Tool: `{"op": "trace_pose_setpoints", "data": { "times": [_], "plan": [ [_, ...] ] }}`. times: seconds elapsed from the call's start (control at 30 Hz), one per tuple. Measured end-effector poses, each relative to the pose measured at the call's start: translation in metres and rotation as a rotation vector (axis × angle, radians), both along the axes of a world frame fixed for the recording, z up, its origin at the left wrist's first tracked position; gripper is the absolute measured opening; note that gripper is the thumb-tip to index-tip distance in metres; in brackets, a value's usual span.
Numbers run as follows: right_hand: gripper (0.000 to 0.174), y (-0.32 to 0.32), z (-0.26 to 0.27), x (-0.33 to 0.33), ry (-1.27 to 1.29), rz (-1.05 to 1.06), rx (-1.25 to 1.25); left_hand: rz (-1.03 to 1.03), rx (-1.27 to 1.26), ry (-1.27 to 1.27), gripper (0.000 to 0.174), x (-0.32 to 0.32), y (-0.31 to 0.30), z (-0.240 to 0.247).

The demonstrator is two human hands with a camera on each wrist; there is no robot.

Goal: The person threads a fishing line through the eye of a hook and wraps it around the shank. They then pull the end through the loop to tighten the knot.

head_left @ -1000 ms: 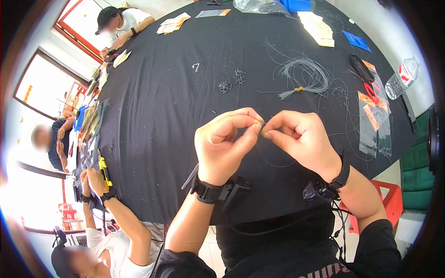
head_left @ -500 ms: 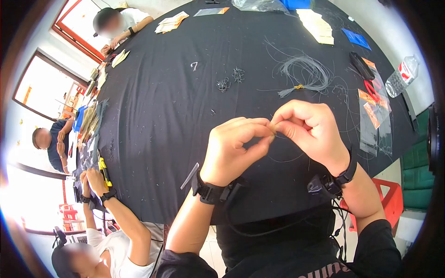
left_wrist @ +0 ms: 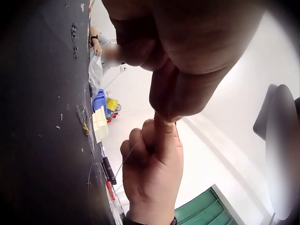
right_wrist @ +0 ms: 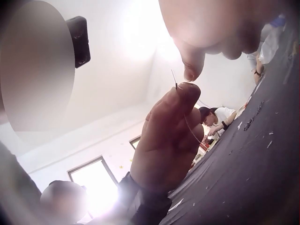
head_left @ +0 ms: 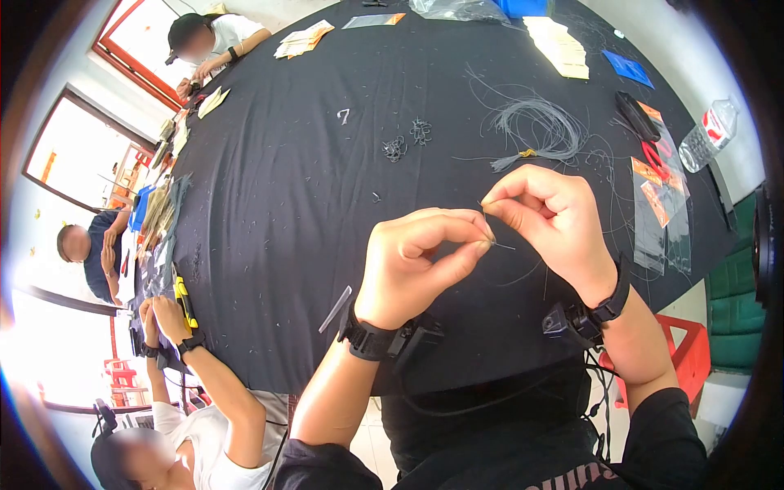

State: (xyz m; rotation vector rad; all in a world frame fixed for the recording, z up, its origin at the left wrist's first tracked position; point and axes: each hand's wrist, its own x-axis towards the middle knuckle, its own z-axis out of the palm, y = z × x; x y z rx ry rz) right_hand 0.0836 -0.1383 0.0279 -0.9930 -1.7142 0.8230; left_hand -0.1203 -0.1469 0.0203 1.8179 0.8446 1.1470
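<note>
The left hand pinches a small dark piece with thin clear line between thumb and forefinger; in the right wrist view a short end of line rises above the left hand's fingertips and a longer strand hangs below. Just above and to the right, the right hand has thumb and forefinger tips together, close to the left fingertips; a tiny dark tip shows there, too small to identify. In the left wrist view the right hand is beneath the left fingers, with thin line crossing it.
On the black cloth lie a coil of grey line, two small dark piles and a clear strip. Rightward are plastic packets, red scissors and a bottle. Other people sit at the left.
Both hands have moved right from their place a second ago. The fingertips, touching half a second ago, now stand slightly apart, and a short end of line shows beside the left fingertips.
</note>
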Motion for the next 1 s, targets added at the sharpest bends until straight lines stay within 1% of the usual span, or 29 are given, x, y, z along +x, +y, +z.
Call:
{"op": "trace_pose_setpoints", "data": {
  "times": [0.07,0.2,0.27,0.3,0.47,0.67,0.77,0.87,1.0],
  "plan": [
    [0.006,0.0,-0.001,0.0,0.026,-0.008,-0.014,0.014,-0.014,0.01,0.007,-0.002,0.0,0.001],
    [0.006,0.0,-0.003,-0.003,0.082,-0.046,-0.071,0.06,-0.068,-0.078,0.007,0.0,-0.002,0.005],
    [0.006,0.0,-0.002,-0.001,0.02,-0.054,-0.084,0.089,-0.132,-0.103,0.007,-0.002,-0.003,0.007],
    [0.006,-0.001,-0.002,-0.001,-0.011,-0.058,-0.091,0.083,-0.135,-0.124,0.007,-0.002,-0.003,0.007],
    [0.007,-0.003,-0.001,-0.006,0.031,-0.062,-0.127,0.079,-0.135,-0.215,0.007,-0.002,-0.002,0.003],
    [0.006,-0.006,0.0,-0.009,0.032,-0.047,-0.182,0.085,-0.236,-0.348,0.006,-0.002,-0.003,0.006],
    [0.006,-0.006,-0.003,-0.012,0.065,-0.056,-0.172,0.03,-0.271,-0.401,0.006,-0.001,0.0,0.0],
    [0.006,-0.003,-0.006,-0.012,0.102,-0.091,-0.14,0.044,-0.381,-0.389,0.006,-0.001,0.0,0.001],
    [0.005,-0.004,-0.002,-0.01,0.043,-0.099,-0.161,0.051,-0.365,-0.426,0.006,-0.002,0.001,-0.002]
  ]
}}
